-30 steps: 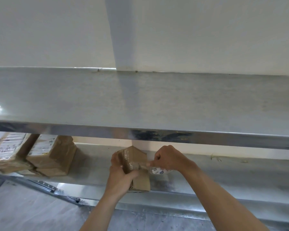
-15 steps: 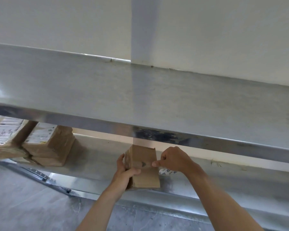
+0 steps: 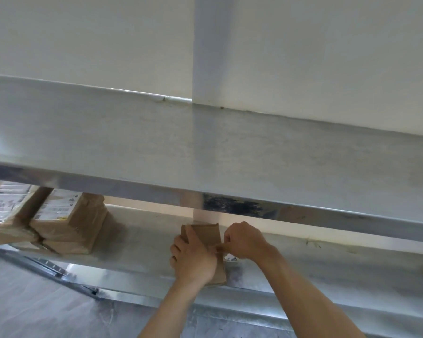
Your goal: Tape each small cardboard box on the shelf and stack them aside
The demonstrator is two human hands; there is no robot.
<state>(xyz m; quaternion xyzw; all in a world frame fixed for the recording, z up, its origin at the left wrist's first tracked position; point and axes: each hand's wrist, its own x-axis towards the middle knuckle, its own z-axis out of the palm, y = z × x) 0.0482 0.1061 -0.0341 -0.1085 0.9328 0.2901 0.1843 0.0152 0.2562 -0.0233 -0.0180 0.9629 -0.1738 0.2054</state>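
Observation:
A small brown cardboard box [image 3: 206, 234] stands on the lower steel shelf [image 3: 144, 250]. My left hand [image 3: 193, 258] lies over its front and grips it from the left. My right hand [image 3: 246, 240] is curled at the box's right edge, with finger and thumb pinched at a strip of clear tape [image 3: 217, 248] on the box. A tape roll [image 3: 230, 258] shows just below that hand, mostly hidden. To the left, several taped boxes [image 3: 69, 223] with white labels lie stacked on the same shelf.
The upper steel shelf [image 3: 205, 147] fills the middle of the view and overhangs the hands. A white wall and pillar stand behind it. A grey floor [image 3: 47, 308] lies below. The lower shelf runs on to the right.
My left hand has slid from the box's left side onto its front, covering more of it. My right hand stays at the right edge. The camera has tilted and shifted.

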